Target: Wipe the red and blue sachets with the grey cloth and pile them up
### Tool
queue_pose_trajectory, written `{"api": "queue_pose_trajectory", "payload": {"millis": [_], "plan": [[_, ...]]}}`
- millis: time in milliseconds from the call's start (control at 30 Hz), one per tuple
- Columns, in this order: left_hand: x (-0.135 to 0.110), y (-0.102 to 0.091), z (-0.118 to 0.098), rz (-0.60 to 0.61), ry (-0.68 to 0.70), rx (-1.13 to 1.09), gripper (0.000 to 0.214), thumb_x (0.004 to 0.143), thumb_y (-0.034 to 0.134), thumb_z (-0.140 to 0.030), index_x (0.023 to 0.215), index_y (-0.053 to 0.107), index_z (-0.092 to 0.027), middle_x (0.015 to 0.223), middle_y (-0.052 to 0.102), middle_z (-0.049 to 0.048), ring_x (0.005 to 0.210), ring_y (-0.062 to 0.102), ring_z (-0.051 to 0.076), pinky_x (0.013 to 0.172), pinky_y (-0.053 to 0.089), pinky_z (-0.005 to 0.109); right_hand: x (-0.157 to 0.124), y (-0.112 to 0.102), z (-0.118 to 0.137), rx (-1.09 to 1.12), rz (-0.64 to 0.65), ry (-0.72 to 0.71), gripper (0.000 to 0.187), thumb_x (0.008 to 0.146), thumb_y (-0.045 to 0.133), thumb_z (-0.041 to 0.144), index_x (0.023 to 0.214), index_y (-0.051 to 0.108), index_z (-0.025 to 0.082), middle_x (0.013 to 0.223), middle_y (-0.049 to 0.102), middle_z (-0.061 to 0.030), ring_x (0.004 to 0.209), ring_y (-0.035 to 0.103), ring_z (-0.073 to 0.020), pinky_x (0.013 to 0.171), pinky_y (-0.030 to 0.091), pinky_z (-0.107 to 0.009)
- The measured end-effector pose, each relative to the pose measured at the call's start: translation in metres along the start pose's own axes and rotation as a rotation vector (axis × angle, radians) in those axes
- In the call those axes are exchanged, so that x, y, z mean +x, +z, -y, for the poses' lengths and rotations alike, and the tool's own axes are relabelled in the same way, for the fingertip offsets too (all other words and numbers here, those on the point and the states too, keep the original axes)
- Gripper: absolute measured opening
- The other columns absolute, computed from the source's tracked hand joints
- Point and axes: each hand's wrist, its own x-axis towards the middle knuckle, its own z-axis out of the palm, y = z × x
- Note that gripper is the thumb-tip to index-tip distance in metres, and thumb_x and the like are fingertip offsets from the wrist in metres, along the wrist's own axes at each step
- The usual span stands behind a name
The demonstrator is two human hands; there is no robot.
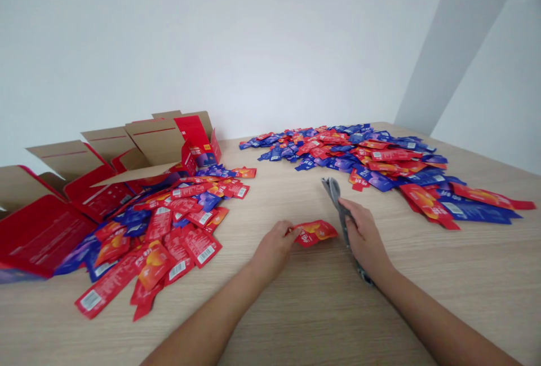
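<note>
Near the front middle of the table, my left hand (274,247) pinches the left end of a red sachet (315,233) with orange printing. The sachet's right end points toward my right hand (367,236), which is closed around a pair of grey scissors (333,191). One end of the scissors sticks up beyond my fingers, and the other shows below my palm. The middle of the scissors is partly covered by my fingers. A small gap separates the sachet from the scissors.
On the left, red and blue sachets (160,225) spill beside several open cardboard boxes (154,140). A wide heap of red and blue sachets (338,146) spreads over the back and right of the wooden table (304,321). A white wall (270,44) stands behind.
</note>
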Motion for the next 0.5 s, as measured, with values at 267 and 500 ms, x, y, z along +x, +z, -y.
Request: {"api": "queue_pose_trajectory", "payload": {"millis": [267, 500], "plan": [[0.008, 0.001, -0.004, 0.162, 0.036, 0.072, 0.025, 0.082, 0.043, -0.004, 0.097, 0.061, -0.012, 0.100, 0.059, 0.0093, 0.096, 0.053, 0.019, 0.089, 0.045, 0.032, -0.024, 0.017, 0.039, -0.377, 0.551, -0.286, 0.059, 0.070, 0.038, -0.002, 0.125, 0.052, 0.014, 0.134, 0.048, -0.0102, 0.118, 0.041, -0.0255, 0.095, 0.039, -0.043], [0.010, -0.001, -0.004, 0.189, 0.001, 0.043, 0.024, 0.082, 0.043, -0.005, 0.096, 0.061, -0.012, 0.099, 0.060, 0.0089, 0.095, 0.054, 0.019, 0.088, 0.045, 0.030, -0.021, 0.015, 0.034, -0.319, 0.568, -0.298, 0.061, 0.067, 0.039, -0.002, 0.123, 0.054, 0.014, 0.133, 0.049, -0.0077, 0.115, 0.044, -0.0243, 0.098, 0.039, -0.042]]}}
